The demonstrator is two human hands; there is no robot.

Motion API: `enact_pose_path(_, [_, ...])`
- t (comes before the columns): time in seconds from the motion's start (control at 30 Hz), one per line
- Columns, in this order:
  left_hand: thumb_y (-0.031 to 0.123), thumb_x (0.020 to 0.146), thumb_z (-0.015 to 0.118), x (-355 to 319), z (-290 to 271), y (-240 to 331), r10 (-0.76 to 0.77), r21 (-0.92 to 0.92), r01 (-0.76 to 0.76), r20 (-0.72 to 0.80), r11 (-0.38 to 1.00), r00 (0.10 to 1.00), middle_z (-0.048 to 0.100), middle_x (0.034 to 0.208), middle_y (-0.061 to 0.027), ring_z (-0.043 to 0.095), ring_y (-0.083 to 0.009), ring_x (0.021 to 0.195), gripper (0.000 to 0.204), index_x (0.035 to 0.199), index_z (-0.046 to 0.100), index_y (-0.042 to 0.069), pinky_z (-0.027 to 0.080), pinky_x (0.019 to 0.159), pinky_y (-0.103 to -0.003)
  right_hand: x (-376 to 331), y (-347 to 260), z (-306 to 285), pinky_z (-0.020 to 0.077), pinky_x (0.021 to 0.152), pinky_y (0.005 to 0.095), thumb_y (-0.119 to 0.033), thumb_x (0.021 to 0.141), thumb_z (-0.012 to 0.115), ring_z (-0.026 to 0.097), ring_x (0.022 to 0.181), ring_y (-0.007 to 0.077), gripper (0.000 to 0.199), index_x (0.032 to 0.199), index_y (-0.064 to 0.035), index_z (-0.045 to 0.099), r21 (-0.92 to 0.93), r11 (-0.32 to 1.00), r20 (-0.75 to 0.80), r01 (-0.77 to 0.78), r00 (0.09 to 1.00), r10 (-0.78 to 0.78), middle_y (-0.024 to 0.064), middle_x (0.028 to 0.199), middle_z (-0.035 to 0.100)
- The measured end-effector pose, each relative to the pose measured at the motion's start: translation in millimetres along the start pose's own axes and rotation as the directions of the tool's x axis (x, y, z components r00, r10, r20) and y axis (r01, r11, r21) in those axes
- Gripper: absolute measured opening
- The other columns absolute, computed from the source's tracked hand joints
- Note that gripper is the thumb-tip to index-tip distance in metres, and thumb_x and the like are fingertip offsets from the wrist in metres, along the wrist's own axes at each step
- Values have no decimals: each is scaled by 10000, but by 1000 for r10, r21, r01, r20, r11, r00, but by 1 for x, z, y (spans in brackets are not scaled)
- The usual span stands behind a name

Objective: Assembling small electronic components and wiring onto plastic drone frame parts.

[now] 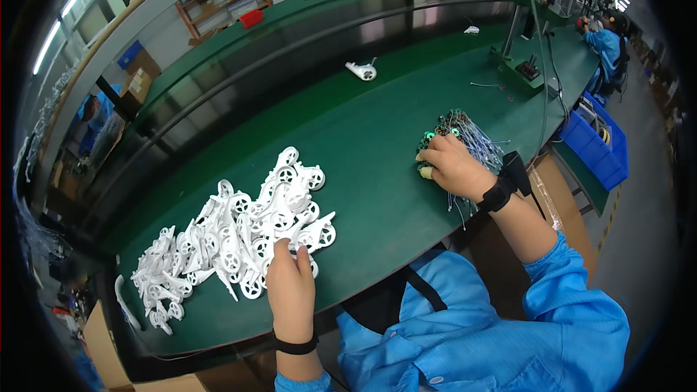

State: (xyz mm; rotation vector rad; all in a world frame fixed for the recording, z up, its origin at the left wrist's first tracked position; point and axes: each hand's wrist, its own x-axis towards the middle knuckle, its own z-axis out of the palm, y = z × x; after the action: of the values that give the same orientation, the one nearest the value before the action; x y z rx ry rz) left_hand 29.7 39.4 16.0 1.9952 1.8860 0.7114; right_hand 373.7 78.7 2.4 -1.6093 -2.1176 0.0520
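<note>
Sleeves: you wear a bright blue work smock, its cloth creased, with sleeves ending partway up each forearm.
Front: your smock shows a pale round button near the lower edge of the view, and a dark strap runs across the blue cloth.
Left hand (290, 283): bare, with a thin black band around your wrist.
Right hand (454, 167): bare, with a wider black strap on your wrist carrying a dark boxy piece; a pale cot covers one fingertip.
</note>
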Motion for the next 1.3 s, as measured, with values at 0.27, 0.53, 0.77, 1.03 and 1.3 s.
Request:
enact_pose_path(0.27, [230,888,658,-5,0,22,-58,-351,-10,-182,936,982,571,715,-99,549,-200,627,296,986,540,-23,429,558,-339,-3,0,7,430,824,381,-18,765,637,493,923,295,160,923,-39,620,-64,994,-7,87,996,-87,105,949,536])
enact_pose_path(0.53, [16,900,593,-19,19,37,-68,-887,28,-4,460,998,545,879,-86,596,-111,702,307,1092,356,54,432,564,-204,-10,-2,-20,470,802,350,32,821,606,573,887,272,156,960,-15,552,270,962,-248,-31,964,101,106,941,596])
enact_pose_path(0.77, [8,920,570,-46,46,48,48,-904,417,422,91,905,539,983,-64,527,-132,756,349,1250,457,0,469,658,-283,-36,-24,-57,534,703,253,86,849,510,646,855,186,212,1042,-1,515,984,100,-178,148,865,469,159,1054,626])
enact_pose_path(1.03, [453,1009,308,-45,59,46,231,-599,586,565,-545,792,559,1037,-159,511,-241,820,586,1361,382,-9,409,671,-331,-63,-93,-10,555,637,290,33,837,628,668,776,226,296,1112,-5,524,989,-110,-50,102,914,403,149,1020,590])
enact_pose_path(1.3, [426,1017,292,-50,55,41,172,-616,521,535,-591,827,565,1022,-156,508,-236,820,554,1415,329,43,408,672,-335,-67,-105,15,586,751,347,38,848,652,680,859,250,275,1088,8,520,980,-38,-180,195,952,249,175,1092,554])
